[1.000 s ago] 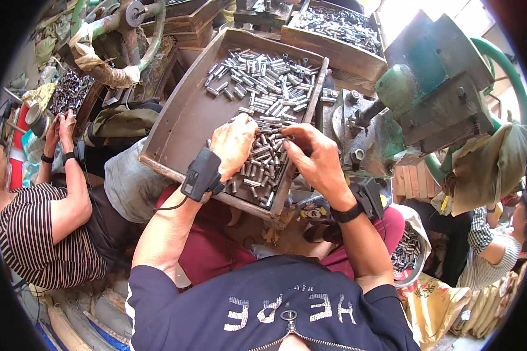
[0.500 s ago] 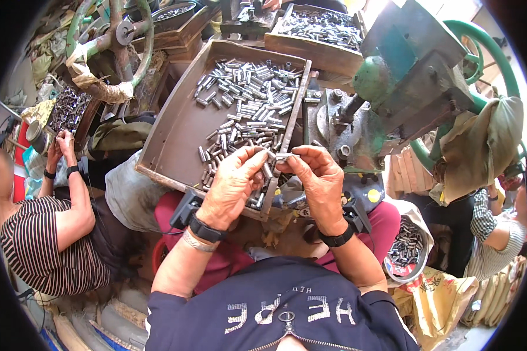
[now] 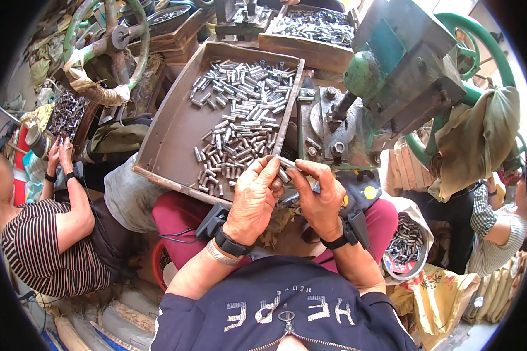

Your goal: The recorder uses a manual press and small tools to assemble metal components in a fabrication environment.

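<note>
My left hand [image 3: 253,199] is closed, with small shiny metal tubes between its thumb and fingers. Thumb and forefinger of my right hand [image 3: 320,190] pinch the other end of one metal tube [image 3: 286,163], so both hands meet on it. They are just past the near right corner of a brown wooden tray [image 3: 164,149]. Many loose metal tubes [image 3: 257,102] lie heaped in that tray, mostly toward its right side. Beyond my right hand is the steel bed of a press [image 3: 334,130], where a short tube [image 3: 312,144] lies. How many tubes my left fingers hold is hidden.
The press has a green column [image 3: 363,71] and a cloth-wrapped green handwheel [image 3: 480,137]. A bucket of metal parts [image 3: 405,243] stands right of my knee. Co-workers sit at left [image 3: 55,234] and right [image 3: 498,234]. Another wooden tray of tubes [image 3: 310,29] is behind.
My hands have moved a little to the right, off the tray's corner toward the press. The tube between them has tilted. The whole view has shifted slightly.
</note>
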{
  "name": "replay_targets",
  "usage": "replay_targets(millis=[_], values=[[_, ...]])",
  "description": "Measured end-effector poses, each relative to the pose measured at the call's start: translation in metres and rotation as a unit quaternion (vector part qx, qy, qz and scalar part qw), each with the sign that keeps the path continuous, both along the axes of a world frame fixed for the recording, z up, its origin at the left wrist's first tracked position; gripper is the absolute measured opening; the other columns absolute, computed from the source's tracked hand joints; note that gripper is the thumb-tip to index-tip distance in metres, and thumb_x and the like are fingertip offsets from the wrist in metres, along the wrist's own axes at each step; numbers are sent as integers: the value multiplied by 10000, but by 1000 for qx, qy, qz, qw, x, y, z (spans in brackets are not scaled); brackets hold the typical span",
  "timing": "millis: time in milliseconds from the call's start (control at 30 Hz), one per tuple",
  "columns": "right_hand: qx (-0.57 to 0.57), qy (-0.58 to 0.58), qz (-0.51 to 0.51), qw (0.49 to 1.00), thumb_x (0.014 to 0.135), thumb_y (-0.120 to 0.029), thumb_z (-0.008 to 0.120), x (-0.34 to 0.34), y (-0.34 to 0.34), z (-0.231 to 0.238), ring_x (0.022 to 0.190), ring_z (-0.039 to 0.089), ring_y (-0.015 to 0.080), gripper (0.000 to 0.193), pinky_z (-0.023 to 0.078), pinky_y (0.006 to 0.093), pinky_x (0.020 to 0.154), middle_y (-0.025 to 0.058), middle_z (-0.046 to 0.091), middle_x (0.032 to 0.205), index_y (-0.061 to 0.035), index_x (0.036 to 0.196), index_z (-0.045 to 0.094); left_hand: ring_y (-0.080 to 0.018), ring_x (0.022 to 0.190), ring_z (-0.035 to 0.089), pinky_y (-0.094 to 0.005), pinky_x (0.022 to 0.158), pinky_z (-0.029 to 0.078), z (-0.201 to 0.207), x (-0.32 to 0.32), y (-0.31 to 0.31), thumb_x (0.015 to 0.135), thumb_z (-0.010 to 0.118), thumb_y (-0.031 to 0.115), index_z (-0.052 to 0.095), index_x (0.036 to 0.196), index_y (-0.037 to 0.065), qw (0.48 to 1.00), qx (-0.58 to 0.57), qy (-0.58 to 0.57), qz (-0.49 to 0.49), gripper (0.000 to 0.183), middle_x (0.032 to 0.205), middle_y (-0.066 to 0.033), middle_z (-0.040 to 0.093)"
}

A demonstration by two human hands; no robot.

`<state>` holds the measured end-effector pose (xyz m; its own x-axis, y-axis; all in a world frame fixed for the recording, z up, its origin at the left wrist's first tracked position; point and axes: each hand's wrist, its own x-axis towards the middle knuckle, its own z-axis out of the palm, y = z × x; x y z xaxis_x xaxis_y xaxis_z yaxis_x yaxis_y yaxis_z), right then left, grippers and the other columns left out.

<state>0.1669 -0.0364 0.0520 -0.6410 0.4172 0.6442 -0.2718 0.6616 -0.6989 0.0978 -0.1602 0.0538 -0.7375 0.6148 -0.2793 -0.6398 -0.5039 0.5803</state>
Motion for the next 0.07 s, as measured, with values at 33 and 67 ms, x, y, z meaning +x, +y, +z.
replay_targets(millis=[33,67], values=[[-100,-40,26,994,865,-50,751,1,1,1,795,714,227,217,555,307,704,102,723,924,-32,1068,676,-45,698,500,-206,640,437,0,-2,-1,990,639,175,583,1120,93,999,-31,25,-4,163,902,55,590],[-199,-80,50,975,873,-50,744,1,4,2,815,726,247,223,563,309,714,89,727,934,-35,1084,674,-49,699,505,-209,642,439,0,-5,-1,982,654,182,573,1137,88,997,-60,49,-10,199,912,55,591]])
